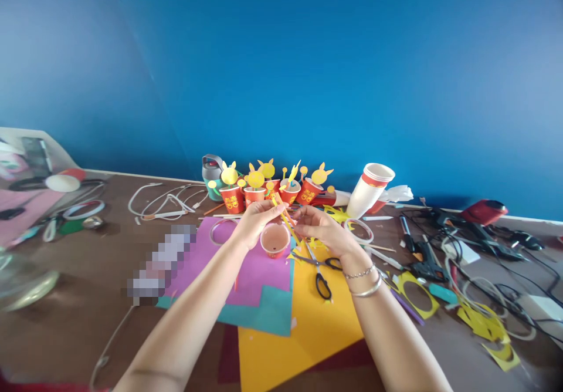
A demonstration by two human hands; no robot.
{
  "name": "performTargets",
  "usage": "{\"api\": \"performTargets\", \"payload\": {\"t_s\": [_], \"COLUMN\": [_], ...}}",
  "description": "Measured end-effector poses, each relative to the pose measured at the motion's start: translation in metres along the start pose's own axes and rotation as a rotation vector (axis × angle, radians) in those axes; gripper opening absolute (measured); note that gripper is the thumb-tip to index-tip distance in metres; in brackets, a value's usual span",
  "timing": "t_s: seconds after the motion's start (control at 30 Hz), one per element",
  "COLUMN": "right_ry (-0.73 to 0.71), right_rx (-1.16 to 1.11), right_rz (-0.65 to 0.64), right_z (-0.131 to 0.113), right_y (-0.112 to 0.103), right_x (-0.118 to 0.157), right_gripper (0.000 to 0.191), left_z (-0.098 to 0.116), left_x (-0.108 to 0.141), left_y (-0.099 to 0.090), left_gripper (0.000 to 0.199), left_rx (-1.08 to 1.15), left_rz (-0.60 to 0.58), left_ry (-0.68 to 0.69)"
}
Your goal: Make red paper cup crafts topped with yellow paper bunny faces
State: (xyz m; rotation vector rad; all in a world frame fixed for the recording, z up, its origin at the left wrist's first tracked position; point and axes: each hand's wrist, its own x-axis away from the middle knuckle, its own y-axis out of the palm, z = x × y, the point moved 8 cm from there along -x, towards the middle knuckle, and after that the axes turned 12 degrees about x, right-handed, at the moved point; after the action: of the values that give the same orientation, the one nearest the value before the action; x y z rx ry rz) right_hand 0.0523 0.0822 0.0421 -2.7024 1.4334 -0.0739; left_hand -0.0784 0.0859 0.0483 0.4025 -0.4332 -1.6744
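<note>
My left hand [260,220] is closed in a pinch on a narrow yellow-orange paper strip [285,211], which shows as crossing lengths. The curled fingers of my right hand [324,229] meet the strip from the other side; their exact grip is partly hidden. Just below the strip an open paper cup [275,243] stands on a purple sheet [259,274]. Scissors with black handles [323,286] lie spread beneath my right hand, on a yellow sheet [308,333]. A teal sheet [277,310] shows under the purple one.
Several red cups [231,200] with yellow eared paper heads line the wall, beside a teal bottle [213,186]. Rightward are a stack of white cups [370,189], a glue gun [428,260], yellow offcuts [416,292] and cables. A glass bowl [30,289] is at left.
</note>
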Motion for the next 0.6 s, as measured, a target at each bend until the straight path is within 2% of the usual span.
{"api": "performTargets", "payload": {"t_s": [0.13, 0.43, 0.6], "right_ry": [-0.028, 0.000, -0.094], "right_rx": [0.018, 0.143, 0.004], "right_rz": [0.022, 0.171, 0.070], "right_z": [-0.005, -0.006, -0.018], "right_y": [-0.001, -0.012, -0.006], "right_x": [0.005, 0.003, 0.008], "right_gripper": [0.027, 0.016, 0.029], "left_z": [-0.005, -0.010, -0.015], "left_x": [0.000, -0.002, -0.003], "left_y": [-0.003, -0.018, -0.017], "left_gripper": [0.024, 0.030, 0.032], "left_rx": [0.038, 0.023, 0.164], "left_rz": [0.036, 0.218, 0.239], "left_ry": [0.017, 0.133, 0.051]}}
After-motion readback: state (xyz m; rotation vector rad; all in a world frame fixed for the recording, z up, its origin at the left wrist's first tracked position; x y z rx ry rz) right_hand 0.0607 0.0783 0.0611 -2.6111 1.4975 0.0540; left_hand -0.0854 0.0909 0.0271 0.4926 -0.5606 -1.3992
